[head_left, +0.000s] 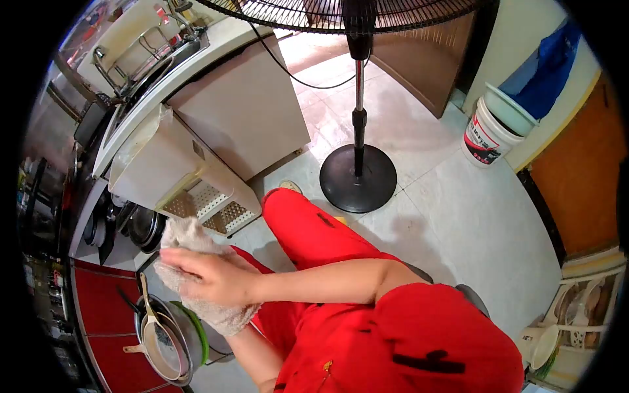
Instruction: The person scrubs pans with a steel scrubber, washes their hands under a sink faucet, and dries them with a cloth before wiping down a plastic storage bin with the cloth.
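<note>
Right hand [213, 280] clasped across middle of beige cloth [186, 237], lower left of frame, cloth slanting upper-left to lower-right; left hand hidden under it, can't tell grip.

Right forearm [321, 281] reaching across leftward; right hand [213, 278] fingers pointing left; left forearm [252, 357] angled up, left hand hidden.

This looks like a home kitchen. Ahead and left of the hands [215, 280], a pale-topped bench [227, 31] carries a grey metal sink [186, 54]. Round dark pans [143, 226] sit low, just left of the hands; a cream long-handled pan [157, 354] stands below them, beside glossy red panels [105, 295]. Well to their right, a black pedestal fan [359, 119] on pale floor tiles [452, 213] suggests a household.
</note>
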Demonstrator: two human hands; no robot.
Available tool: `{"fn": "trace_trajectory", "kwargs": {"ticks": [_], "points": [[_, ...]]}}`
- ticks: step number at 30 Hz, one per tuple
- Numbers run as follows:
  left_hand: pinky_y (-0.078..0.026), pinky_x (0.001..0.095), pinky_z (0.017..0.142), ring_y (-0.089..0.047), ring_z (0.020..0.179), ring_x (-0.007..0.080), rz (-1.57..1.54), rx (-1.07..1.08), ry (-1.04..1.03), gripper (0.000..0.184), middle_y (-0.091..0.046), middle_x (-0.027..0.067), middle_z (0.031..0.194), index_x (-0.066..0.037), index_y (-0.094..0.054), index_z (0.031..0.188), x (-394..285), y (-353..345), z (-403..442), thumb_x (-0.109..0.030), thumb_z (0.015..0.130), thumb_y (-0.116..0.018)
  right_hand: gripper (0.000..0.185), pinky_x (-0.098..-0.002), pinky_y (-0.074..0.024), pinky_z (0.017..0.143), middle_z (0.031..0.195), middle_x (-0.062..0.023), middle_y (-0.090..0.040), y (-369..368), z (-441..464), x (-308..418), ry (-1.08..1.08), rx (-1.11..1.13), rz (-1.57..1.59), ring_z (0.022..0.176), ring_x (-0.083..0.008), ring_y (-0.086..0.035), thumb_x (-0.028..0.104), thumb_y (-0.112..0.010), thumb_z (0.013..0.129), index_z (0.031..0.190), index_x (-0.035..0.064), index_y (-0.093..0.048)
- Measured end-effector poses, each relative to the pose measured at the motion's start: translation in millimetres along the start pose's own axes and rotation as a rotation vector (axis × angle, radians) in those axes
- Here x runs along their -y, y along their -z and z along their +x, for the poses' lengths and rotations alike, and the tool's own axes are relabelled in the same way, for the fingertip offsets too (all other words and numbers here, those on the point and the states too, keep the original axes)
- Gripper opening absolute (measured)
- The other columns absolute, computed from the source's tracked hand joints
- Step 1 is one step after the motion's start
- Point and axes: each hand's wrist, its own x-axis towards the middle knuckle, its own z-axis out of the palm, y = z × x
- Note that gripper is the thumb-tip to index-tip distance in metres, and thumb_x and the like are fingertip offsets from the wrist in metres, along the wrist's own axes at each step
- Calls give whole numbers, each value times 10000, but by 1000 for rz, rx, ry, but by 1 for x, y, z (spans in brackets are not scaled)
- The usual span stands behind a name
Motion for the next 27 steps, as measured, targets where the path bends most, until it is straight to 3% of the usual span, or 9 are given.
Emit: {"fn": "trace_trajectory", "kwargs": {"ticks": [4, 7, 13, 14, 15, 19, 20, 23, 27], "points": [[-262, 332, 1119, -337, 1342, 232, -43, 20, 25, 549, -329, 116, 1469, -55, -258, 1454, 0, -7, -1, -245, 974, -444, 539, -352, -392, 1052, 1385, -145, -463, 30, -4, -1, -372, -35, 1024, 1251, -239, -479, 113, -515, 955, 1431, 1, -289], [-259, 331, 1121, -332, 1346, 235, -94, 40, 55, 552, -326, 118, 1472, -54, -259, 1454, 2, -19, -9, -241, 970, -449, 499, -339, -359, 1073, 1391, -133, -460, 35, -17, 2, -317, -37, 418, 1258, -197, -464, 8, -514, 918, 1397, -22, -378], [-464, 302, 901, -568, 1021, 184, -291, 112, 250, 412, -578, 94, 1164, -13, -468, 1304, -25, -58, -13, -302, 1027, -368, 341, -287, -488, 894, 1150, -116, -634, 86, -15, 24, -536, 76, 366, 1055, -159, -596, 0, -502, 916, 1252, -46, -540], [-506, 269, 752, -596, 872, 164, -380, 113, 316, 426, -612, 100, 1089, -1, -522, 1237, -40, -71, -16, -338, 1029, -365, 297, -278, -504, 848, 1075, -114, -658, 106, -17, 31, -493, 89, 219, 983, -154, -622, 22, -511, 919, 1201, -46, -572], [-481, 228, 685, -565, 808, 127, -268, -187, 133, 350, -601, 96, 1026, -9, -552, 1153, -41, -87, -6, -305, 1010, -433, 260, -269, -520, 802, 1001, -113, -681, 127, -21, 38, -452, 100, 71, 912, -150, -647, 45, -521, 923, 1151, -47, -604], [-446, 258, 698, -517, 836, 117, -646, 27, 181, 196, -543, 63, 914, -15, -522, 1011, -40, -24, 23, -204, 989, -473, 222, -284, -526, 782, 959, -123, -696, 226, -73, -2, -428, -415, -411, 855, -166, -667, 88, -539, 906, 1057, -27, -655], [-458, 283, 732, -510, 841, 140, -480, -255, 112, 247, -544, 76, 950, 8, -502, 1080, -46, -37, 17, -216, 1003, -433, 241, -303, -526, 796, 967, -137, -696, 250, -99, -21, -468, -391, -674, 867, -198, -673, 117, -562, 880, 1051, -19, -661], [-472, 323, 846, -533, 885, 172, -401, -247, 137, 366, -563, 111, 1037, 31, -485, 1184, -45, -11, 13, -277, 1022, -371, 313, -418, -510, 848, 1017, -182, -672, 293, -178, -77, -797, -298, -1109, 919, -367, -643, 237, -642, 767, 1010, 51, -703], [-498, 329, 873, -557, 961, 220, -307, -124, 91, 392, -567, 145, 1084, 80, -491, 1194, -37, 16, 14, -252, 1016, -380, 379, -435, -489, 884, 1054, -191, -664, 299, -243, -127, -969, -228, -1199, 978, -351, -631, 280, -665, 740, 1060, 79, -692]]}}
